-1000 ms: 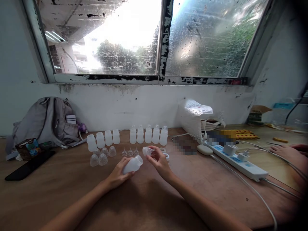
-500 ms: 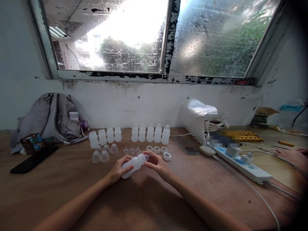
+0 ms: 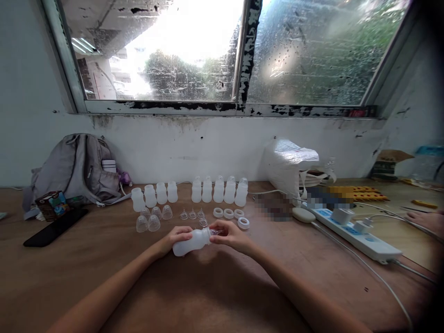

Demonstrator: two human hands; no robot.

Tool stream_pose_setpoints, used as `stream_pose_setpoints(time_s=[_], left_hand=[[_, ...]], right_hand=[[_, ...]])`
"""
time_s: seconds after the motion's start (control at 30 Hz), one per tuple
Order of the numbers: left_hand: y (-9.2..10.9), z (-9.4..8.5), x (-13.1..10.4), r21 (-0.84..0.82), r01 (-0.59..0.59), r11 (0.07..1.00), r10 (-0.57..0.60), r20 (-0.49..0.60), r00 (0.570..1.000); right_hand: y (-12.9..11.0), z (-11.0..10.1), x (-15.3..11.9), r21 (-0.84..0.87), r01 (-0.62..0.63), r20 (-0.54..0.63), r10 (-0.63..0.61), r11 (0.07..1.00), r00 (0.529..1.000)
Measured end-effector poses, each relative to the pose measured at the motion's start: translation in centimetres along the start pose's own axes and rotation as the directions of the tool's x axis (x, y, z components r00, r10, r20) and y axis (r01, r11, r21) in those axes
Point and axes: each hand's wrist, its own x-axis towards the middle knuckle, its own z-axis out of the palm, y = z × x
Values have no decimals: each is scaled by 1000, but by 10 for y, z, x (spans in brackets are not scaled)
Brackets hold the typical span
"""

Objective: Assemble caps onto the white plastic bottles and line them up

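My left hand (image 3: 178, 238) is wrapped round the body of a frosted white bottle (image 3: 192, 243), which lies tilted with its neck to the right. At that neck, the fingers of my right hand (image 3: 229, 236) pinch a clear nipple (image 3: 214, 232). Clear nipples (image 3: 192, 214) lie just beyond the bottle. White rings (image 3: 243, 223) are to their right, and clear domed caps (image 3: 154, 223) to their left. Open bottles (image 3: 150, 196) stand in a row behind the caps. Several capped bottles (image 3: 218, 190) stand to the right of those.
A grey backpack (image 3: 74, 171), a small box (image 3: 53, 205) and a black phone-like slab (image 3: 55, 228) are at the left. A white bag (image 3: 287, 169), a round white device (image 3: 303, 215) and a power strip (image 3: 354, 233) with cables lie right. Another person's hand (image 3: 425, 220) is at the far right.
The bottle in my hands has tipped closer to level. Another clear nipple now shows just beyond its neck. The whole view has shifted slightly, and the other person's hand has moved toward the right edge.
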Motion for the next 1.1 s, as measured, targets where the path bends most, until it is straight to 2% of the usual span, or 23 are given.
stream_pose_setpoints(time_s=[0.1, 0.17, 0.27, 0.33, 0.47, 0.6, 0.7, 0.8, 0.97, 1.1], left_hand=[[2, 1, 0, -1, 5, 1000, -5, -16, 1000], [2, 1, 1, -14, 17, 1000, -18, -14, 1000], [0, 1, 2, -28, 30, 999, -30, -10, 999], [-2, 0, 2, -35, 32, 999, -33, -17, 999], [-3, -1, 3, -50, 42, 998, -43, -10, 999], [-2, 0, 4, -46, 55, 997, -55, 9, 998], [-2, 1, 4, -36, 45, 998, -45, 7, 999], [-2, 1, 4, -33, 44, 999, -44, -15, 999], [-3, 2, 4, 32, 36, 999, -35, -35, 999], [-1, 8, 1, 195, -90, 977, 113, -112, 987]], right_hand=[[0, -4, -1, -134, -142, -26, 140, 981, 990], [-4, -11, -3, -119, -166, -25, 165, 979, 986], [-9, -20, -3, -81, -144, 55, 149, 986, 987], [-9, -22, -2, -127, -135, 71, 145, 983, 987], [-6, -17, -1, -210, -82, -30, 77, 974, 997], [-4, -11, 0, -230, -1, -23, -5, 973, 1000], [-2, -8, 1, -286, -24, -60, 7, 958, 998], [-1, -6, 1, -194, -50, -94, 32, 980, 995], [-1, -2, 0, 41, 11, 38, -13, 999, 999], [0, 0, 1, 86, -80, 46, 76, 993, 996]])
